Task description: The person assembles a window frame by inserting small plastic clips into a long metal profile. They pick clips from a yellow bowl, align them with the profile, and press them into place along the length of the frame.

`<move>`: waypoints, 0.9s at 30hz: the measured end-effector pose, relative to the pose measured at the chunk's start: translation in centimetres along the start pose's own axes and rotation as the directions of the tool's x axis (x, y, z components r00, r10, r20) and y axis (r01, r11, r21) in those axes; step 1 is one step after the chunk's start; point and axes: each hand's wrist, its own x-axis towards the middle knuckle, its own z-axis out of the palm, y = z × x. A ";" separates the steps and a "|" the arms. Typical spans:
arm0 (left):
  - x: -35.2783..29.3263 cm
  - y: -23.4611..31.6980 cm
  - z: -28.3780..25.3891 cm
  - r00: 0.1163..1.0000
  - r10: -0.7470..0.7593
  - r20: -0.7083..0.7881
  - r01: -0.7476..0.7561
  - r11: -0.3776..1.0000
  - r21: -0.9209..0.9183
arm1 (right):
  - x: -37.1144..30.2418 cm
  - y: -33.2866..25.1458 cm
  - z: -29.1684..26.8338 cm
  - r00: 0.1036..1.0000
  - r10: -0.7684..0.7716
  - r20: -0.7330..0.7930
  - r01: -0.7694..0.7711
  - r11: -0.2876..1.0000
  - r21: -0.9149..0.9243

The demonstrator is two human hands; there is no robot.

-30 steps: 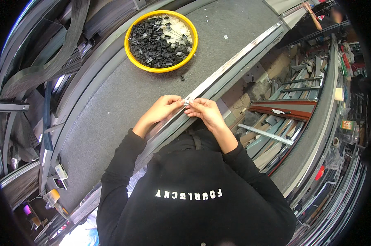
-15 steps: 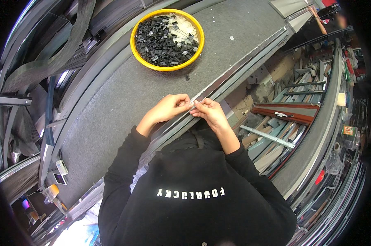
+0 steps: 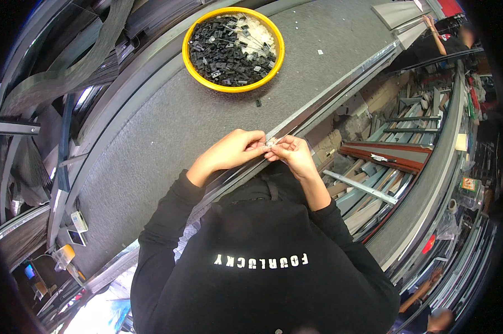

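Observation:
My left hand (image 3: 235, 149) and my right hand (image 3: 294, 153) meet fingertip to fingertip above the near edge of the grey bench. Both are closed in a pinch. Between them is a small whitish piece (image 3: 271, 142), mostly covered by the fingers, so its exact kind does not show. A thin, light-coloured wire-like strand (image 3: 286, 134) sticks out up and to the right from the right fingertips. Beyond the hands stands a yellow bowl (image 3: 188, 65). It holds many small black plastic parts (image 3: 226, 55), pale cream parts (image 3: 257, 34) and several thin strands.
One loose black part (image 3: 258, 103) lies on the grey bench (image 3: 146, 150) below the bowl. Long metal profiles (image 3: 374, 186) lie on racks at right. Another person's arm (image 3: 436, 38) shows at the far right, and another person is at the lower right edge.
My hands have shifted slightly right, and the whitish piece and the strand now show between the fingers. A second person has come into view at the lower right.

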 end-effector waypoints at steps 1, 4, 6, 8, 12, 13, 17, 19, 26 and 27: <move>-0.1 0.1 0.2 0.999 -0.052 -0.015 0.052 0.999 -0.008 | 0.0 0.1 0.0 1.000 0.014 0.004 -0.014 1.000 0.015; -1.2 0.3 1.7 0.950 0.118 -0.290 -0.009 0.937 0.350 | 0.2 -0.1 0.3 1.000 0.021 0.015 -0.022 0.996 0.083; -1.8 0.1 2.6 0.922 0.088 -0.377 0.053 0.936 0.347 | 0.6 -0.8 1.0 1.000 -0.002 0.001 0.002 1.000 0.023; -1.8 -0.5 3.0 0.891 0.085 -0.446 0.102 0.920 0.379 | 0.8 -2.0 1.7 1.000 -0.007 -0.021 0.006 0.999 -0.054; -1.4 -1.5 3.8 0.827 0.126 -0.548 0.143 0.896 0.421 | 1.6 -5.0 2.4 0.883 -0.469 0.005 0.269 0.497 -0.825; -1.3 -1.7 4.1 0.820 0.090 -0.565 0.170 0.905 0.391 | 2.2 -5.6 2.5 0.831 -0.535 0.150 0.363 0.319 -0.875; -1.2 -2.6 4.2 0.820 0.074 -0.567 0.201 0.891 0.407 | 5.4 -6.6 2.3 0.757 -0.392 0.523 0.552 -0.045 -0.833; -0.9 -3.0 4.0 0.791 -0.033 -0.611 0.254 0.926 0.279 | 7.3 -6.7 2.0 0.818 -0.224 0.530 0.541 -0.015 -0.841; 0.2 -1.8 4.5 0.654 -0.398 -0.643 0.555 0.830 0.050 | 12.1 -7.9 1.3 0.820 0.138 0.556 0.479 0.369 -0.797; 0.3 -1.6 4.8 0.635 -0.316 -0.705 0.562 0.815 0.141 | 12.3 -8.2 1.3 0.805 0.161 0.571 0.481 0.385 -0.788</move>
